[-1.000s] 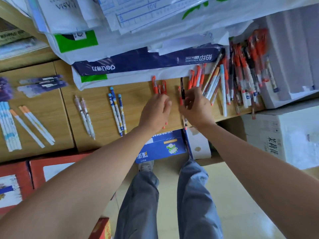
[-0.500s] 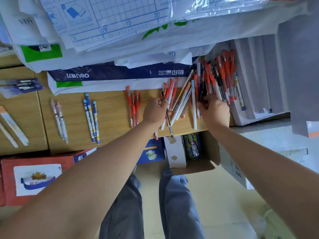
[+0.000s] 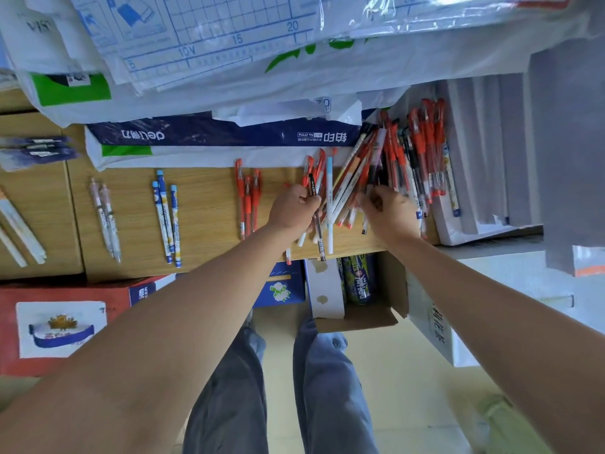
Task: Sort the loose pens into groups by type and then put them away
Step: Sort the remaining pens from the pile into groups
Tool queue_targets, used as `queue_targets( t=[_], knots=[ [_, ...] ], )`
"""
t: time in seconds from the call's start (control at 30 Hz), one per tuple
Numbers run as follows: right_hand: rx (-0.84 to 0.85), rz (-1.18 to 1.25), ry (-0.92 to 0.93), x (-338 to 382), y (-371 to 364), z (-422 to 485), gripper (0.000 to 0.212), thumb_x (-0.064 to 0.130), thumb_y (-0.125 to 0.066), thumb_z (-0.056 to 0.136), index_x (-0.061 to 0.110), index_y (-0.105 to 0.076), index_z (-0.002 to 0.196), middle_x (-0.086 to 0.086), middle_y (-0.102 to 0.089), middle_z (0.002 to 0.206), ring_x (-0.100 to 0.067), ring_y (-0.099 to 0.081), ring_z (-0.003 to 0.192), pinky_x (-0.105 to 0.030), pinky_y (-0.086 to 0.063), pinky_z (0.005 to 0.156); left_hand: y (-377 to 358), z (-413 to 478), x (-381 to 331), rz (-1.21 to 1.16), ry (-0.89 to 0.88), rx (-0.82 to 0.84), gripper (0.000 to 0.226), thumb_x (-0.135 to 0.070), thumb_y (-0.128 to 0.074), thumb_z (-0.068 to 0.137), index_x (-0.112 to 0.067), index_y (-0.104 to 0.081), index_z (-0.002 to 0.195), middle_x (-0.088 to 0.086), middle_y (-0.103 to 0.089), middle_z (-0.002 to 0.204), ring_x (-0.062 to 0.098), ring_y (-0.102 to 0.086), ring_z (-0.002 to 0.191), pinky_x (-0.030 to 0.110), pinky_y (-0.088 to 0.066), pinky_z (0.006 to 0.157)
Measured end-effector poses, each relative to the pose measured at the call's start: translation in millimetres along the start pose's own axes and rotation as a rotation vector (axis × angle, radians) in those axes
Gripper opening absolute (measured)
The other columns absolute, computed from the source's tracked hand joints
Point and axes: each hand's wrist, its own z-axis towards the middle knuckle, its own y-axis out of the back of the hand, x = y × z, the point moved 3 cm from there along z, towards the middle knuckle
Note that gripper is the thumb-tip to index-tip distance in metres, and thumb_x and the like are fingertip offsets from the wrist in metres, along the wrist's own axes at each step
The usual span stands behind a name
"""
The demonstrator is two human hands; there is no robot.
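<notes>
Red pens dominate the loose heap (image 3: pixel 402 158) on a wooden counter (image 3: pixel 203 224). At the heap's left edge the left hand (image 3: pixel 293 208) pinches a black pen (image 3: pixel 311 186); the right hand (image 3: pixel 391 213) rests in the heap, fingers curled, grip unclear. Left of the heap lie three red pens (image 3: pixel 247 198).

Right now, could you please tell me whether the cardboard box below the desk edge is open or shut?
Open: the cardboard box has its flap folded out, and colourful packages show inside.

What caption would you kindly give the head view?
Left hand grips a black pen; right hand reaches into the pen pile.
</notes>
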Motion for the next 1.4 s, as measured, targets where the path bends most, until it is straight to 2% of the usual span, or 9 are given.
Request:
queue_targets(
  t=[0.1, 0.23, 0.37, 0.5, 0.63, 0.73, 0.83, 1.03, 1.4],
  knots=[
    [0.120, 0.078, 0.058, 6.0, -2.6, -8.9, 0.025, 0.029, -0.055, 0.096, 0.013, -0.058, 0.077, 0.005, -0.057, 0.058, -0.005, -0.054, 0.048, -0.009, -0.036, 0.042, -4.5, -1.7, -2.9, -0.057, -0.002, -0.003, 0.019, -0.020, -0.053, 0.097, -0.003, -0.056, 0.103, 0.014, -0.066, 0.092, 0.019, -0.060, 0.065, 0.027, -0.052, 0.054],
    [0.302, 0.124, 0.124, 13.8, -10.0, -20.9, 0.019, 0.031, -0.061, 0.092, 0.017, -0.062, 0.079, 0.009, -0.059, 0.059, 0.004, -0.052, 0.050, -0.007, -0.037, 0.051, -9.8, -7.2, -5.3, -0.222, -0.006, 0.007, 0.010, -0.015, -0.057, 0.095, -0.007, -0.057, 0.090, 0.022, -0.064, 0.098, 0.033, -0.065, 0.081, 0.040, -0.059, 0.069],
    [0.356, 0.106, 0.132, 18.9, -13.3, -27.0, 0.021, 0.035, -0.059, 0.093, 0.018, -0.059, 0.080, 0.011, -0.047, 0.056, -0.001, -0.043, 0.051, -0.014, -0.029, 0.047, -9.9, -12.1, -2.7, -0.343, -0.005, 0.057, 0.020, -0.011, -0.060, 0.093, 0.004, -0.062, 0.106, 0.022, -0.065, 0.100, 0.031, -0.066, 0.086, 0.040, -0.060, 0.071],
    [0.420, 0.044, 0.148, 21.0, -15.5, -29.5, 0.026, 0.041, -0.059, 0.091, 0.017, -0.068, 0.093, 0.005, -0.059, 0.066, -0.004, -0.052, 0.058, -0.023, -0.037, 0.055, -12.1, -13.7, 0.4, -0.249, -0.015, 0.049, 0.009, -0.015, -0.065, 0.090, -0.006, -0.066, 0.088, 0.017, -0.068, 0.087, 0.035, -0.068, 0.081, 0.049, -0.059, 0.074],
    [0.148, -0.086, 0.115, 14.1, 1.5, -24.8, 0.029, 0.036, -0.046, 0.098, 0.016, -0.065, 0.109, 0.005, -0.060, 0.068, -0.013, -0.061, 0.058, -0.024, -0.049, 0.052, -10.7, -10.2, 3.0, -0.228, -0.029, 0.049, 0.010, -0.013, -0.061, 0.093, -0.005, -0.062, 0.087, 0.012, -0.063, 0.079, 0.020, -0.060, 0.065, 0.045, -0.059, 0.071],
    [-0.064, -0.275, -0.038, -4.6, 16.0, -21.8, 0.025, 0.024, -0.043, 0.100, 0.005, -0.057, 0.107, -0.011, -0.065, 0.079, -0.027, -0.062, 0.066, -0.031, -0.049, 0.055, -9.1, -9.6, 6.0, -0.166, -0.055, 0.046, 0.012, -0.014, -0.060, 0.094, -0.002, -0.062, 0.093, 0.006, -0.060, 0.075, 0.015, -0.058, 0.062, 0.046, -0.059, 0.072],
    [-0.027, -0.387, -0.071, -7.1, 9.7, -23.4, 0.027, 0.023, -0.044, 0.099, 0.000, -0.055, 0.110, -0.018, -0.065, 0.089, -0.035, -0.065, 0.079, -0.039, -0.054, 0.063, -10.6, -10.2, 8.6, -0.176, -0.048, 0.040, 0.015, -0.015, -0.060, 0.094, 0.000, -0.062, 0.096, 0.006, -0.060, 0.076, 0.016, -0.058, 0.062, 0.046, -0.059, 0.073],
    [-0.030, -0.423, -0.134, 0.2, -0.8, -32.7, 0.033, 0.023, -0.044, 0.100, -0.001, -0.038, 0.121, -0.018, -0.062, 0.097, -0.035, -0.063, 0.086, -0.033, -0.039, 0.059, -9.3, -8.7, 11.9, -0.175, -0.018, 0.044, 0.017, -0.014, -0.060, 0.094, 0.002, -0.062, 0.100, 0.006, -0.060, 0.079, 0.015, -0.058, 0.061, 0.041, -0.060, 0.070],
    [-0.013, -0.447, -0.247, -15.0, -11.1, -22.5, 0.026, 0.024, -0.053, 0.097, 0.001, -0.054, 0.108, -0.017, -0.063, 0.095, -0.032, -0.062, 0.086, -0.031, -0.041, 0.061, -8.7, -6.4, 13.0, -0.137, -0.015, 0.084, 0.017, -0.015, -0.061, 0.093, 0.001, -0.061, 0.098, 0.014, -0.060, 0.084, 0.020, -0.060, 0.063, 0.046, -0.059, 0.072]
  ],
)
